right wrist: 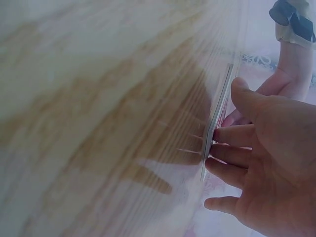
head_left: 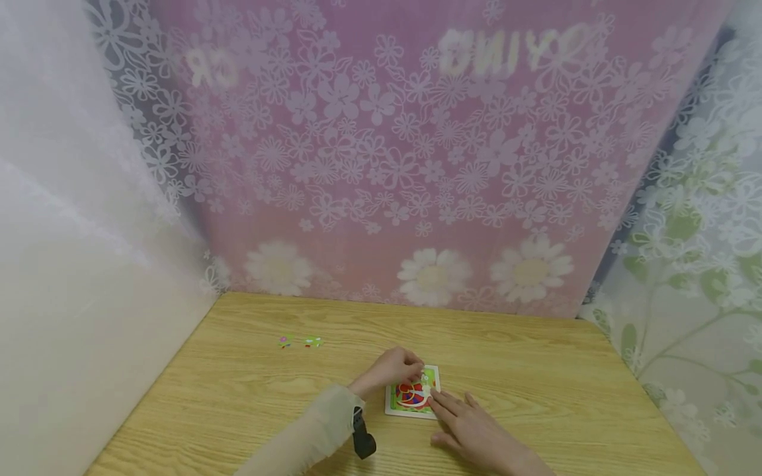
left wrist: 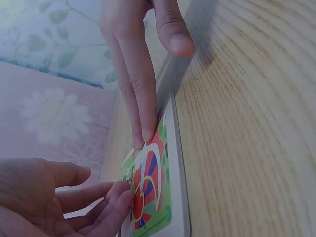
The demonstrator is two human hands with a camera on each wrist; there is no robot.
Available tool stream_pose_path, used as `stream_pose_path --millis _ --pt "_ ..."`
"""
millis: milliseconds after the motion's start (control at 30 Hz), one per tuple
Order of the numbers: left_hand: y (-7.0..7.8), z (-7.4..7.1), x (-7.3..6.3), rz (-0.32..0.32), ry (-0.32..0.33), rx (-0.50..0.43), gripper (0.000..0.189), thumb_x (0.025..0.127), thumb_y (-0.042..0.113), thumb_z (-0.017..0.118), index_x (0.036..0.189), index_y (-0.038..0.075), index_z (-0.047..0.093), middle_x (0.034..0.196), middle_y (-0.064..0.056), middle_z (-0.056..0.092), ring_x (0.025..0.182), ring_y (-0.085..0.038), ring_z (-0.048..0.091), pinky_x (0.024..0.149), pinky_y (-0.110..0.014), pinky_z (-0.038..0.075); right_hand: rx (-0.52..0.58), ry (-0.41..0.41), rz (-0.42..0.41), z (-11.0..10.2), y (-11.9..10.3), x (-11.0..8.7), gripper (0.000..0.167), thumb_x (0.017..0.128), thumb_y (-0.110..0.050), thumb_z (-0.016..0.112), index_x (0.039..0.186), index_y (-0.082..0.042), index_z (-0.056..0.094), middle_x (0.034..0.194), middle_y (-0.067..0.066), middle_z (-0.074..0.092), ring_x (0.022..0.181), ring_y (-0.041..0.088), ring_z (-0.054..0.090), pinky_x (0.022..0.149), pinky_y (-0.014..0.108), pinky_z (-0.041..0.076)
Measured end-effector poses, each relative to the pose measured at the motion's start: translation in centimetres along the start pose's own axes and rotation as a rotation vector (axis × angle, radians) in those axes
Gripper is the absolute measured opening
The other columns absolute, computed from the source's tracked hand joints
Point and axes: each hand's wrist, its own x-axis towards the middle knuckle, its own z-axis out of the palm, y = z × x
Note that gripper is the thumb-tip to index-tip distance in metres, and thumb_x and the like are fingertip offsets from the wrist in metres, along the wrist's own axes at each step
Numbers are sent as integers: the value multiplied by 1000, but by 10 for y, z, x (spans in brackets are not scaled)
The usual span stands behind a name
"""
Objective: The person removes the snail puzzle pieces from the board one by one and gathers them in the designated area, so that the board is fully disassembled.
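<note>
In the head view, the picture board [head_left: 409, 396] lies below the fingertips of both hands. The left hand [head_left: 394, 367] is over its far left part with bent fingers, and the right hand [head_left: 473, 426] reaches to its right edge with fingers nearly straight. Some small coloured pieces [head_left: 313, 342] lie on the table [head_left: 506, 357], well apart from the left fingers, to the left and farther away.

In the left wrist view, the left fingertips are at the board; whether they pinch some piece, I cannot tell. Two straight fingers of the right hand touch the picture side, with the thumb apart.

In the right wrist view, the right fingers are extended and slightly spread, grasping nothing, with tips at the board's edge.
</note>
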Motion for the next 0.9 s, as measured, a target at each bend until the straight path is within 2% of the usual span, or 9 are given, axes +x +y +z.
stream_pose_path --millis 200,333,500,700,900 --pt "1 3 2 -15 3 45 27 104 16 59 114 -4 73 89 -9 74 82 -20 72 74 -37 61 -36 45 -26 1 0 0 61 103 -45 55 141 2 57 146 16 55 130 33 56 99 64 46" --pt "2 3 3 -12 9 63 27 105 18 58 112 -2 73 84 -6 72 75 -17 68 67 -30 57 -53 66 -36 2 0 0 61 103 -45 55 140 2 58 145 16 56 129 32 57 98 63 47" --pt "2 0 3 12 24 78 26 105 21 58 110 2 74 80 -7 69 68 -16 63 59 -25 48 -15 21 -12 1 1 0 62 103 -46 53 142 2 56 147 17 54 131 34 55 100 65 45" --pt "1 0 7 21 52 51 22 103 21 61 105 4 75 83 -4 70 73 -16 67 63 -28 55 -8 12 -9 1 1 0 62 104 -46 52 142 3 56 147 17 54 132 34 55 100 65 45" --pt "-7 4 12 62 87 3 10 97 14 70 96 6 75 80 0 71 69 -13 68 62 -28 58 -11 15 -14 2 1 1 62 104 -45 53 142 3 55 147 17 54 132 33 55 100 64 45"
